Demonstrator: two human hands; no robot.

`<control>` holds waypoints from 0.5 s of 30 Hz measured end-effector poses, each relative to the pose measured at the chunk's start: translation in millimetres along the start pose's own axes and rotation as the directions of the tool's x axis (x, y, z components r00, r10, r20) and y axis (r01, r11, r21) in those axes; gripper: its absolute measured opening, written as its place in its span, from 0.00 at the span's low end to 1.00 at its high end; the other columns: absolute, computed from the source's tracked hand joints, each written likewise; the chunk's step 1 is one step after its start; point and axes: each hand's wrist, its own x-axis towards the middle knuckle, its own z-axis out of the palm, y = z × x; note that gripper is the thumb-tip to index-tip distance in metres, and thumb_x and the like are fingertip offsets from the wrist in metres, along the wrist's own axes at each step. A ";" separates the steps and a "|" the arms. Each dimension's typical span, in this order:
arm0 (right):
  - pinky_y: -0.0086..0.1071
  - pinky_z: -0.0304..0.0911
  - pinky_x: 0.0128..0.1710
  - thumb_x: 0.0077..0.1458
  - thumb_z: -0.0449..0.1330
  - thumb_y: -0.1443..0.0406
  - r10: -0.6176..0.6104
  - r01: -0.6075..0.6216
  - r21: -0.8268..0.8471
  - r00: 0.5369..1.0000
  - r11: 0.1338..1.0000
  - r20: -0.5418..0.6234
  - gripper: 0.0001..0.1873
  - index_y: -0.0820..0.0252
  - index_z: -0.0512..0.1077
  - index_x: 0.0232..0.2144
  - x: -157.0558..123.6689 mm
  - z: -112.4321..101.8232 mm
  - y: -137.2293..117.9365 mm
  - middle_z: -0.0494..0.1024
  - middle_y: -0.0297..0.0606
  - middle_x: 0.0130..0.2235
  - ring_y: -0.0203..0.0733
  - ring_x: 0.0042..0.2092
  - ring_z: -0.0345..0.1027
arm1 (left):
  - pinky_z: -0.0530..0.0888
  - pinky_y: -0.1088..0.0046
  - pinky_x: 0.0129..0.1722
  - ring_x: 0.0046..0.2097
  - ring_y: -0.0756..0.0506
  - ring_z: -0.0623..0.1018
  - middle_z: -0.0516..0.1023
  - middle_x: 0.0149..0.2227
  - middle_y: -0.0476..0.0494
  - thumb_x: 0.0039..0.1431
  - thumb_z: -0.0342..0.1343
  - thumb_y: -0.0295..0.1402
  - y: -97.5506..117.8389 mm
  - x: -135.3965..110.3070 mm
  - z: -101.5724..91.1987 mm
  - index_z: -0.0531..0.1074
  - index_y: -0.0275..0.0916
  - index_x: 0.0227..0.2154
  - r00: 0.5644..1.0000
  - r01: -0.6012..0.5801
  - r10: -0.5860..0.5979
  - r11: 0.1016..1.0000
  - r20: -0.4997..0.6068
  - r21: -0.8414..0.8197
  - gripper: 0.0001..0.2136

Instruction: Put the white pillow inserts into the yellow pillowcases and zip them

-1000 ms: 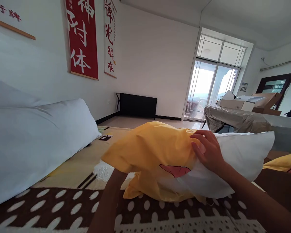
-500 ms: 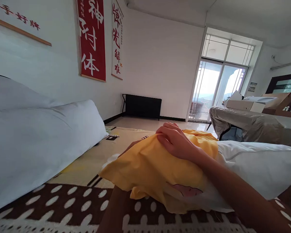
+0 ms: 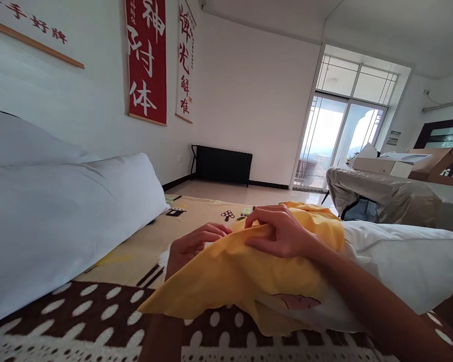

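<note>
A yellow pillowcase (image 3: 226, 271) with a pink printed patch is bunched partly over a white pillow (image 3: 407, 256), which extends out to the right. Between the thumb and fingers of my right hand (image 3: 281, 234) is the pillowcase's upper edge. My left hand (image 3: 191, 246) sits on the far side of the cloth, its bent fingers closed at the edge; the thumb and lower palm are hidden. The yellow fabric drapes across my left wrist and ends in a pointed corner at the left.
Below lies a patterned blanket (image 3: 109, 314), beige with a brown, white-dotted border. Large white pillows (image 3: 68, 216) rest on the left. Farther off are a black folded table (image 3: 222, 165) by the wall, a plastic-covered table (image 3: 400, 193) carrying boxes (image 3: 379, 165), and a glass door (image 3: 337, 136).
My left hand has come out from behind the pillowcase, its fingers now showing at the top edge. My right hand has gone from lying over the cloth to pinching it.
</note>
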 end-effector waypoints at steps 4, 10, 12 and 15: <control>0.26 0.56 0.33 0.53 0.61 0.61 -0.061 0.059 0.045 0.997 0.997 0.048 0.06 0.58 0.71 0.30 -1.2 3.6 -4.1 0.72 0.30 0.27 0.32 0.30 0.62 | 0.71 0.67 0.30 0.31 0.43 0.73 0.73 0.26 0.42 0.51 0.61 0.35 7.6 -3.6 -6.3 0.77 0.41 0.27 0.990 0.108 -0.108 0.994 0.094 -0.002 0.04; 0.26 0.55 0.29 0.54 0.56 0.65 -0.210 0.212 -0.026 0.974 0.977 0.083 0.04 0.59 0.68 0.28 -6.1 21.5 -16.2 0.70 0.30 0.25 0.31 0.27 0.59 | 0.68 0.69 0.33 0.32 0.45 0.70 0.71 0.27 0.43 0.54 0.58 0.34 35.4 -5.3 12.5 0.75 0.42 0.26 0.986 0.164 -0.164 0.985 0.005 -0.049 0.04; 0.27 0.52 0.26 0.53 0.53 0.68 -0.251 0.256 -0.123 0.966 0.959 0.057 0.05 0.58 0.66 0.26 -7.9 27.8 -19.7 0.69 0.28 0.23 0.31 0.24 0.56 | 0.68 0.69 0.34 0.33 0.45 0.70 0.70 0.28 0.44 0.53 0.59 0.35 38.5 -3.3 20.8 0.74 0.43 0.26 0.988 0.139 -0.143 0.989 -0.062 -0.058 0.04; 0.28 0.48 0.24 0.52 0.50 0.69 -0.266 0.254 -0.278 0.964 0.926 -0.005 0.07 0.58 0.62 0.23 -8.8 34.4 -19.6 0.66 0.28 0.21 0.32 0.22 0.51 | 0.67 0.69 0.33 0.35 0.45 0.70 0.69 0.30 0.43 0.53 0.59 0.40 32.4 0.5 24.2 0.74 0.42 0.25 0.983 0.147 -0.148 0.989 -0.111 -0.018 0.08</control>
